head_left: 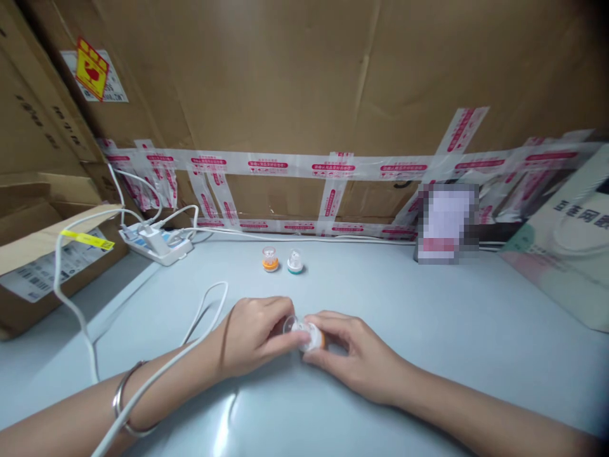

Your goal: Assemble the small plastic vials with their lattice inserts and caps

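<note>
Between my two hands is a small white and orange capped piece (314,337), tipped on its side with a clear part toward the left. My right hand (359,352) grips its orange end between thumb and fingers. The thumb of my left hand (259,333) presses on the clear part, and its other fingers curl behind, partly hidden. Farther back on the table, a similar clear-topped piece with an orange ring (270,261) stands upright beside one with a green base (295,263); the two are apart.
A white power strip (164,244) with plugs and cables sits at the back left, by an open cardboard box (95,254). One white cable (157,374) crosses my left forearm. A blurred phone-like object (445,225) leans at the back right, near a printed box (571,235).
</note>
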Motion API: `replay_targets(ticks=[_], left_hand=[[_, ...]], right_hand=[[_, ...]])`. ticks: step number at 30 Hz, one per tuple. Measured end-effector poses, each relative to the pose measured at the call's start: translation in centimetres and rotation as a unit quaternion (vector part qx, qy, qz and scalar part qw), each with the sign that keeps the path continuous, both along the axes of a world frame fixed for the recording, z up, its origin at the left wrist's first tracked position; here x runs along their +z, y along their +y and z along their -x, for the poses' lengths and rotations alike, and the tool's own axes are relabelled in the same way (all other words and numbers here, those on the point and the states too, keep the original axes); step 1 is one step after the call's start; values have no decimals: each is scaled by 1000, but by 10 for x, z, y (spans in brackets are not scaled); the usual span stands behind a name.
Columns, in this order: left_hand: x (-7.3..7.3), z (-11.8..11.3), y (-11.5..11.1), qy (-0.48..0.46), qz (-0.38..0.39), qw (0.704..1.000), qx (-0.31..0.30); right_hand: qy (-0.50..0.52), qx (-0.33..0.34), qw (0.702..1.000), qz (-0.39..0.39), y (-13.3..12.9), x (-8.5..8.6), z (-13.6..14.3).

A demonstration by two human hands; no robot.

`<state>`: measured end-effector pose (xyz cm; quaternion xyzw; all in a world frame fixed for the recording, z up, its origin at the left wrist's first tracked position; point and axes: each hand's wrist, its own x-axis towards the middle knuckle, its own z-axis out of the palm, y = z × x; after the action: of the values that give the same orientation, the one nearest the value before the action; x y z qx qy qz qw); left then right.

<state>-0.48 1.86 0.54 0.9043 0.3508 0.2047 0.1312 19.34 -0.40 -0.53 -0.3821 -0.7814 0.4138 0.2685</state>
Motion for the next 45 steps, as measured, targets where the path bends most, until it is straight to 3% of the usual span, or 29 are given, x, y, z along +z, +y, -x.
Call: replay_targets(ticks=[4, 8, 11, 13, 16, 18, 20, 24, 29, 33, 37, 45], left_hand=[[5, 7, 1, 36, -101, 982, -155], [3, 5, 3, 124, -238, 948, -171], [-2, -2, 5, 113, -315, 923, -189], [-5, -6, 6, 82, -343, 923, -152], [-4, -7, 6, 32, -317, 947, -32], [1, -5, 4, 13, -253, 967, 40], [7, -3, 2, 1, -181, 981, 73], [11, 0, 1, -25, -87, 993, 82], [-4, 10, 21, -70, -65, 986, 139], [-14, 19, 38, -81, -75, 983, 149], [-14, 23, 42, -82, -103, 984, 122], [-19, 20, 43, -57, -96, 985, 131]], right_hand=[[11, 15, 1000, 8, 1, 1, 0], [14, 35, 999, 4, 1, 3, 0], [6, 30, 999, -9, 0, 2, 1], [1, 24, 1000, -15, 0, 1, 1], [3, 9, 1000, -10, 0, 0, 2], [10, 0, 1000, 3, 0, 0, 2], [17, -5, 1000, 20, 0, 0, 3], [43, -21, 997, 57, 1, 0, 5], [107, -52, 984, 134, 1, -3, 6], [66, -65, 993, 79, 0, -5, 4], [-16, -84, 996, 11, -2, -6, 3], [-100, -95, 990, -15, 0, -7, 3]])
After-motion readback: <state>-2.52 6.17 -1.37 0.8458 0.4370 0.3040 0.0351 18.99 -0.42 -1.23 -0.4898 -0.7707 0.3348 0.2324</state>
